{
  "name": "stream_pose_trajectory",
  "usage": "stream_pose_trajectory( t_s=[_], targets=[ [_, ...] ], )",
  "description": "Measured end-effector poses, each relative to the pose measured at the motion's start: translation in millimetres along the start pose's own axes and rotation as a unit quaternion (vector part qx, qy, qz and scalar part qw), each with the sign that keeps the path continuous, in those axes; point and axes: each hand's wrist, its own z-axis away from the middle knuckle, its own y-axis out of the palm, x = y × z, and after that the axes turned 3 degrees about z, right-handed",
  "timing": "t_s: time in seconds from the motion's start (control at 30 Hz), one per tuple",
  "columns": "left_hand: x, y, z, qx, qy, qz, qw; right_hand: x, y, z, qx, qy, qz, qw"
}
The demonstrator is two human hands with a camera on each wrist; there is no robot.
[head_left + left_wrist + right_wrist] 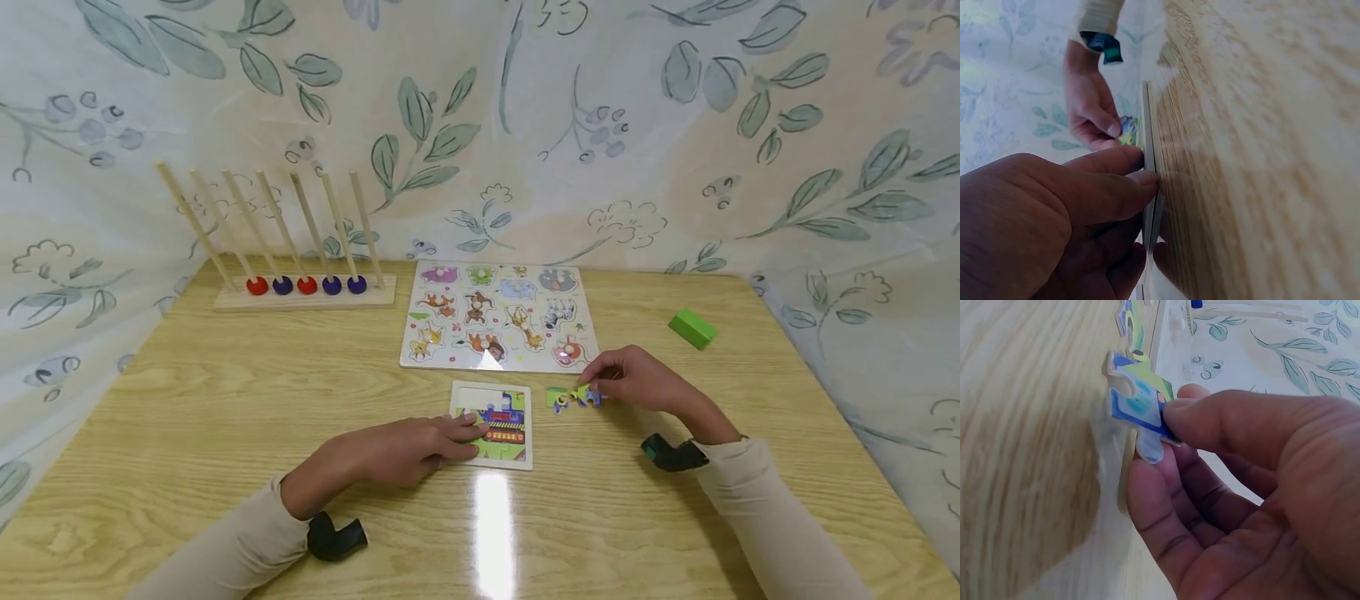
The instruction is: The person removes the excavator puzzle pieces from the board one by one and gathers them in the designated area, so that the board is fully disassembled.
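A small framed jigsaw puzzle (504, 425) of a vehicle on green lies on the table, partly filled, with bare space at its upper left. My left hand (408, 446) rests on its left side, and the fingers cover part of the picture. In the left wrist view the fingertips (1138, 181) touch the board's edge (1147, 125). To the right of the board, my right hand (637, 382) pinches a puzzle piece (1138, 403) between thumb and fingers, tilted up from the table. Another puzzle piece (557, 398) lies just left of it.
Behind the jigsaw lies an animal peg puzzle (498, 312). A wooden rack (307, 302) with upright rods and red and blue beads stands at the back left. A green block (693, 328) sits at the back right. Patterned fabric (480, 125) rises behind the table.
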Motion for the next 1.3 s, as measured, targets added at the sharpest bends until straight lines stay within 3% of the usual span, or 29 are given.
stream_pose_trajectory(
  t_s=[0.37, 0.93, 1.3],
  targets=[
    [0.3, 1.1, 0.4, 0.000, -0.002, 0.002, 1.0000, -6.1, -3.1, -2.6, 0.008, 0.001, -0.006, 1.0000],
    [-0.6, 2.2, -0.8, -0.001, 0.001, 0.000, 1.0000, 5.7, 3.4, -9.2, -0.005, -0.014, 0.011, 0.9998],
    [-11.3, -0.6, -4.2, -0.011, -0.021, -0.043, 0.9988, 16.5, 18.0, -18.0, 0.010, -0.041, 0.011, 0.9990]
  ],
)
